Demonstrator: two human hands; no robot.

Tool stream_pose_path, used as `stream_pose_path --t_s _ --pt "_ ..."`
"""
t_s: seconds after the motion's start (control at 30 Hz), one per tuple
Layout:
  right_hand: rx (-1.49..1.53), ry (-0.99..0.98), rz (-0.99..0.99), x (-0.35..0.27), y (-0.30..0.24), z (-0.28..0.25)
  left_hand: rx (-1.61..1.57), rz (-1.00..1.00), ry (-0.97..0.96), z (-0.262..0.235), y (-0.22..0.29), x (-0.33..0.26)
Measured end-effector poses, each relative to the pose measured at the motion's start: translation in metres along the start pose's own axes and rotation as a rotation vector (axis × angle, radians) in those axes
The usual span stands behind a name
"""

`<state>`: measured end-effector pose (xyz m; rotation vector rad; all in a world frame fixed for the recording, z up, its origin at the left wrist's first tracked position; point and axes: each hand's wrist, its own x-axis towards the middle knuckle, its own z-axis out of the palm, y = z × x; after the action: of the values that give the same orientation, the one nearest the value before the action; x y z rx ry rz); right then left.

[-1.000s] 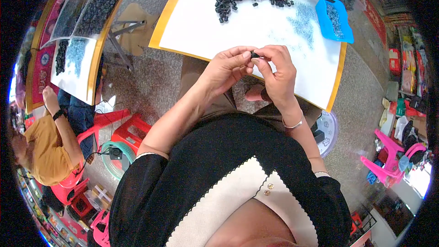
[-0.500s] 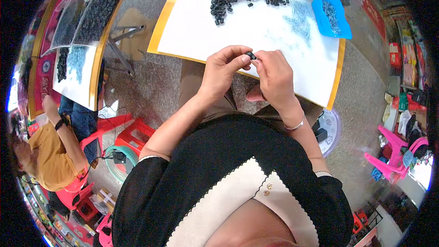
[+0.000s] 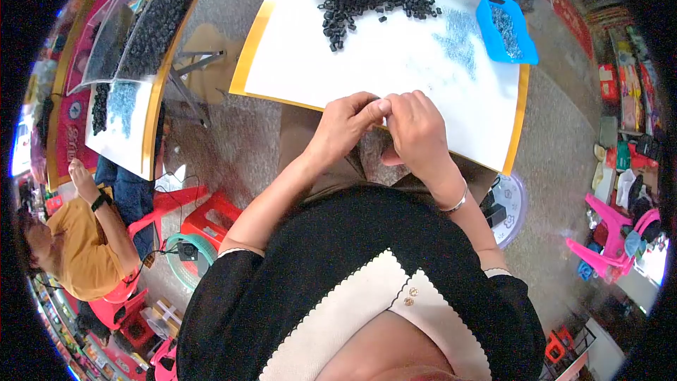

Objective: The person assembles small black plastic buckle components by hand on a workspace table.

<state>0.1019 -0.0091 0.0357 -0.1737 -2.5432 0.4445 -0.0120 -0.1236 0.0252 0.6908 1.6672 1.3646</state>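
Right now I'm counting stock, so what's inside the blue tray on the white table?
The blue tray holds a thin heap of tiny pale bits, too small to identify. Its floor beneath them is covered.

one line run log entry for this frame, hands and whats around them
left hand: fingertips pinched against right hand | right hand: pinched, held item hidden | black parts pile: on white table | blue tray: right of the pile
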Motion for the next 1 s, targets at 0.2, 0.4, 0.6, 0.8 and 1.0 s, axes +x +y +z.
stream_pose_path --t_s 0.2,0.4,0.6,0.8,1.0 --pt "0.399 -0.092 0.082 -0.002 0.001 -0.014 0.026 0.065 -0.357 -0.02 0.005 -0.001" --pt "0.72 -0.025 0.12 -0.002 0.009 -0.008 -0.287 -0.012 -0.477 -0.012 -0.005 -0.004" --pt "1.264 -0.102 0.453 -0.008 -0.007 -0.006 -0.498 -0.078 -0.527 -0.01 -0.003 -0.007" --pt "1.202 -0.067 0.646 -0.002 -0.022 -0.013 -0.489 -0.121 -0.297 0.014 -0.001 -0.01" --pt "0.921 0.166 0.567 -0.006 -0.027 0.009 -0.441 0.1 -0.161 0.044 -0.015 -0.017"
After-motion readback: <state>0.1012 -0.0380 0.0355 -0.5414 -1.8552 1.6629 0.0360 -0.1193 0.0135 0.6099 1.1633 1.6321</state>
